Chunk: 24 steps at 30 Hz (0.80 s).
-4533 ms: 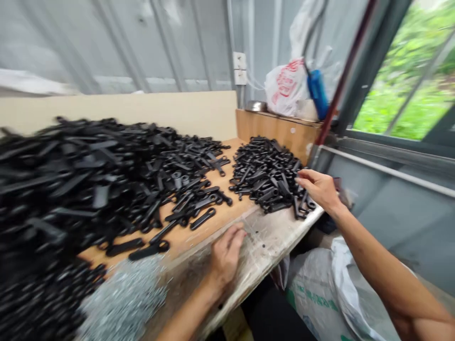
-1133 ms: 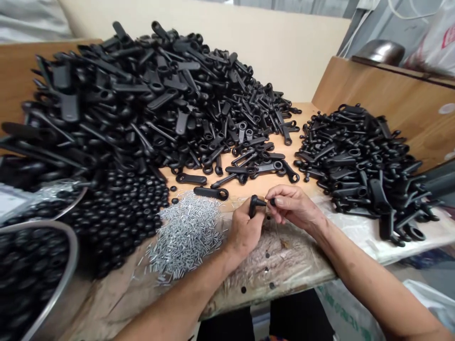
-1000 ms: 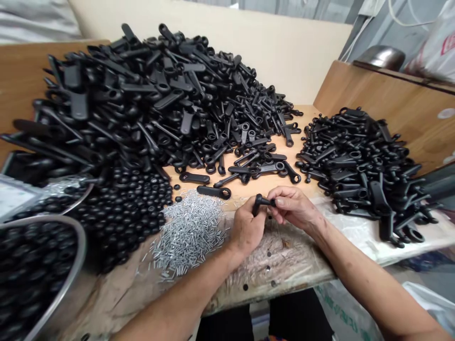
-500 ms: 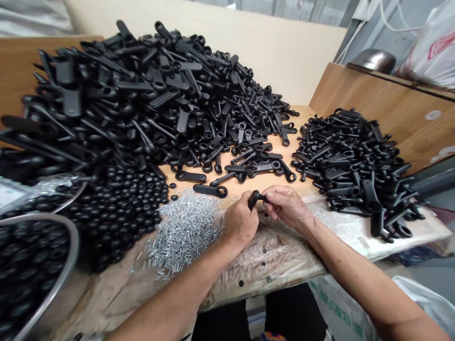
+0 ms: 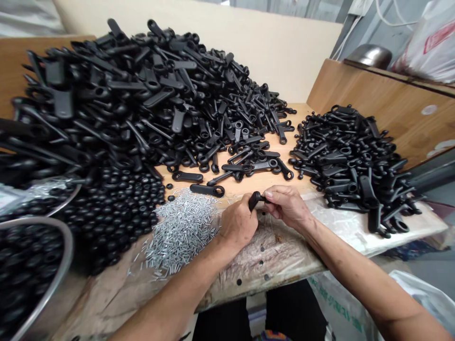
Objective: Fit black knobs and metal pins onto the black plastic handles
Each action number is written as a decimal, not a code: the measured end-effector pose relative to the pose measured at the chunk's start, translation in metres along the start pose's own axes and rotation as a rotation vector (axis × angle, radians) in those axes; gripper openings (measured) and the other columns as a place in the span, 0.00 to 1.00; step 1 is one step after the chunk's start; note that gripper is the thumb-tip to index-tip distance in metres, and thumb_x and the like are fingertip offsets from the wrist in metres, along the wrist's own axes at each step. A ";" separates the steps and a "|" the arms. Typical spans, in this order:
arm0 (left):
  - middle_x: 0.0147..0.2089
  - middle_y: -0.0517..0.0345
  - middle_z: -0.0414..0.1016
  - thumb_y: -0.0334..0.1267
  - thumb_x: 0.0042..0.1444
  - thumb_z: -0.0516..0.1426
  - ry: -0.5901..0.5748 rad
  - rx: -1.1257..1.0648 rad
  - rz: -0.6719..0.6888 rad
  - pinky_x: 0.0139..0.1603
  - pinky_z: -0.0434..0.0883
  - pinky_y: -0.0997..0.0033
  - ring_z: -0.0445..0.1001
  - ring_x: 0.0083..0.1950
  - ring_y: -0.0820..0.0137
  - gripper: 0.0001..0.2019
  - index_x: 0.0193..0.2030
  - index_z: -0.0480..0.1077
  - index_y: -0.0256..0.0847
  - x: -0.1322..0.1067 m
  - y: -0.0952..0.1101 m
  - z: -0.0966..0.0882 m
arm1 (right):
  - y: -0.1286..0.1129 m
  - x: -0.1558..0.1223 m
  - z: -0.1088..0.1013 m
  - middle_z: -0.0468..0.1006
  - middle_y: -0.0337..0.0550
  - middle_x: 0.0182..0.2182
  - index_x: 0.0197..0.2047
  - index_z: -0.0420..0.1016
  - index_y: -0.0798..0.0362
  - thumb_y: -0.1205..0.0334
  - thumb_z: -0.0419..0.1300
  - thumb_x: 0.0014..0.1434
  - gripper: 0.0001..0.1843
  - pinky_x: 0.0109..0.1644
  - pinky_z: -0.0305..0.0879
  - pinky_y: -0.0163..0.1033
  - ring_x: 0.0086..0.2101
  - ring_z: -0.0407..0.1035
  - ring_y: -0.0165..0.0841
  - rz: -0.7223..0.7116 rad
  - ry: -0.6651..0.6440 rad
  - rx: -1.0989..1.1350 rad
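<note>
My left hand (image 5: 239,219) is wrapped round a black crank handle (image 5: 253,201), one end of which sticks up past the thumb. My right hand (image 5: 287,204) pinches the thin side stem of that same handle between thumb and fingers. What sits at the stem's tip is hidden by those fingers. Just left of my left hand lies a heap of small silver pins (image 5: 181,234). Beyond it spreads a pile of round black knobs (image 5: 117,208). A loose crank handle (image 5: 206,190) lies flat on the wood behind the pins.
A tall heap of crank handles (image 5: 149,90) fills the back left. A smaller heap of handles with knobbed stems (image 5: 351,166) lies at the right. A metal bowl (image 5: 67,255) of knobs stands at the front left. Wooden boards (image 5: 380,109) edge the bench.
The view has shifted slightly, so the bench things sit a little further left. Both hands keep the same hold on the crank handle, with hardly any movement.
</note>
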<state>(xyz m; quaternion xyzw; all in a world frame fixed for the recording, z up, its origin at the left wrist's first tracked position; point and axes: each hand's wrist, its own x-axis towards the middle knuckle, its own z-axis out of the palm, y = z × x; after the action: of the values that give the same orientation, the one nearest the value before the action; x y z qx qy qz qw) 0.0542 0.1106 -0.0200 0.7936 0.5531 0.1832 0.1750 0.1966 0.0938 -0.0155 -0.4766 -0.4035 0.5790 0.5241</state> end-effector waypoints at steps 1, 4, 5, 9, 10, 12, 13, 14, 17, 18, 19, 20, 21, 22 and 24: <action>0.31 0.54 0.76 0.35 0.56 0.45 -0.002 -0.004 -0.010 0.32 0.64 0.69 0.75 0.35 0.61 0.12 0.41 0.67 0.43 0.000 0.000 0.000 | 0.000 0.001 0.000 0.66 0.34 0.13 0.21 0.70 0.58 0.56 0.63 0.46 0.13 0.12 0.46 0.27 0.12 0.55 0.21 0.009 -0.004 0.009; 0.30 0.54 0.76 0.35 0.55 0.46 0.026 0.003 -0.037 0.32 0.63 0.69 0.75 0.34 0.61 0.12 0.41 0.67 0.43 -0.001 -0.001 0.003 | 0.000 0.001 0.003 0.66 0.35 0.12 0.21 0.70 0.58 0.56 0.64 0.45 0.13 0.12 0.47 0.27 0.12 0.55 0.21 0.016 0.012 0.024; 0.30 0.54 0.75 0.35 0.55 0.46 0.041 0.011 -0.039 0.32 0.63 0.69 0.75 0.34 0.61 0.12 0.41 0.67 0.43 -0.001 -0.001 0.004 | 0.000 0.000 0.005 0.66 0.35 0.12 0.21 0.70 0.58 0.55 0.64 0.45 0.14 0.12 0.46 0.27 0.11 0.55 0.21 0.020 0.021 0.040; 0.29 0.54 0.75 0.34 0.55 0.45 0.082 0.068 -0.015 0.31 0.63 0.69 0.75 0.34 0.61 0.12 0.41 0.67 0.43 -0.001 -0.002 0.006 | -0.001 -0.002 0.010 0.66 0.34 0.12 0.21 0.68 0.58 0.55 0.65 0.44 0.15 0.11 0.44 0.26 0.10 0.54 0.21 0.088 0.017 0.161; 0.29 0.54 0.75 0.35 0.55 0.45 0.079 0.085 -0.003 0.31 0.63 0.69 0.75 0.33 0.61 0.11 0.41 0.67 0.42 -0.002 -0.001 0.006 | -0.001 -0.002 0.010 0.65 0.34 0.12 0.21 0.68 0.58 0.55 0.65 0.43 0.15 0.11 0.43 0.26 0.10 0.54 0.21 0.114 0.010 0.189; 0.30 0.54 0.76 0.35 0.56 0.45 0.056 0.124 0.027 0.31 0.63 0.69 0.75 0.34 0.61 0.11 0.42 0.66 0.42 -0.002 -0.001 0.004 | -0.003 -0.002 0.009 0.65 0.35 0.12 0.22 0.68 0.58 0.55 0.65 0.43 0.15 0.11 0.42 0.26 0.10 0.53 0.21 0.156 -0.007 0.220; 0.30 0.53 0.76 0.35 0.56 0.45 0.040 0.146 0.040 0.31 0.63 0.69 0.75 0.34 0.61 0.11 0.42 0.66 0.42 -0.002 -0.001 0.003 | -0.004 -0.002 0.008 0.65 0.35 0.12 0.22 0.68 0.58 0.56 0.65 0.43 0.15 0.11 0.41 0.26 0.10 0.53 0.20 0.170 -0.011 0.218; 0.30 0.53 0.76 0.35 0.56 0.45 0.025 0.169 0.050 0.31 0.63 0.69 0.75 0.33 0.60 0.11 0.42 0.66 0.42 -0.002 -0.001 0.002 | -0.004 -0.003 0.007 0.65 0.35 0.12 0.21 0.68 0.58 0.56 0.65 0.43 0.14 0.11 0.40 0.26 0.10 0.52 0.20 0.178 -0.011 0.203; 0.29 0.52 0.75 0.33 0.54 0.46 -0.009 0.220 0.058 0.32 0.64 0.68 0.75 0.33 0.60 0.12 0.42 0.66 0.41 -0.003 -0.001 0.002 | -0.006 -0.008 0.006 0.63 0.34 0.11 0.20 0.67 0.59 0.57 0.65 0.43 0.14 0.12 0.40 0.26 0.11 0.50 0.19 0.155 0.021 0.106; 0.30 0.52 0.75 0.33 0.54 0.46 -0.009 0.219 0.062 0.32 0.65 0.67 0.75 0.33 0.60 0.11 0.42 0.66 0.41 -0.003 -0.001 0.002 | -0.006 -0.009 0.006 0.62 0.34 0.11 0.19 0.68 0.59 0.57 0.65 0.43 0.14 0.12 0.40 0.26 0.11 0.50 0.19 0.138 0.036 0.068; 0.30 0.51 0.76 0.34 0.54 0.46 -0.010 0.209 0.070 0.33 0.65 0.67 0.75 0.33 0.60 0.11 0.42 0.66 0.40 -0.003 -0.001 0.002 | -0.007 -0.010 0.006 0.61 0.33 0.11 0.20 0.68 0.59 0.57 0.65 0.43 0.14 0.13 0.40 0.27 0.11 0.50 0.19 0.124 0.046 0.035; 0.31 0.51 0.76 0.34 0.55 0.46 -0.010 0.191 0.079 0.33 0.65 0.68 0.75 0.34 0.61 0.11 0.41 0.66 0.40 -0.003 -0.001 0.003 | -0.007 -0.011 0.005 0.61 0.33 0.11 0.20 0.68 0.59 0.56 0.64 0.44 0.15 0.13 0.40 0.27 0.11 0.50 0.19 0.117 0.045 0.004; 0.32 0.52 0.76 0.34 0.55 0.47 -0.015 0.171 0.085 0.34 0.66 0.68 0.75 0.35 0.61 0.11 0.41 0.66 0.40 -0.003 -0.001 0.002 | -0.007 -0.010 0.004 0.61 0.33 0.11 0.20 0.67 0.58 0.55 0.64 0.45 0.15 0.13 0.40 0.27 0.11 0.50 0.19 0.117 0.034 -0.033; 0.32 0.52 0.76 0.34 0.54 0.47 -0.021 0.153 0.087 0.34 0.66 0.68 0.75 0.36 0.62 0.11 0.41 0.66 0.40 -0.003 -0.001 0.002 | -0.007 -0.008 0.002 0.61 0.34 0.11 0.20 0.67 0.58 0.53 0.62 0.47 0.17 0.13 0.41 0.28 0.12 0.51 0.20 0.120 0.012 -0.086; 0.33 0.54 0.76 0.34 0.54 0.48 -0.045 0.137 0.096 0.34 0.67 0.68 0.75 0.36 0.62 0.11 0.42 0.66 0.41 -0.004 0.000 -0.001 | -0.011 -0.006 -0.001 0.64 0.35 0.13 0.19 0.67 0.58 0.51 0.59 0.50 0.19 0.15 0.46 0.29 0.13 0.54 0.21 0.082 -0.038 -0.259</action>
<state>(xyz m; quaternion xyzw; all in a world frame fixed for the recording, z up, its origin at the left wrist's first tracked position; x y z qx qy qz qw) 0.0522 0.1065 -0.0201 0.8332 0.5218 0.1350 0.1237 0.1997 0.0897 -0.0038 -0.5454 -0.4647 0.5521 0.4264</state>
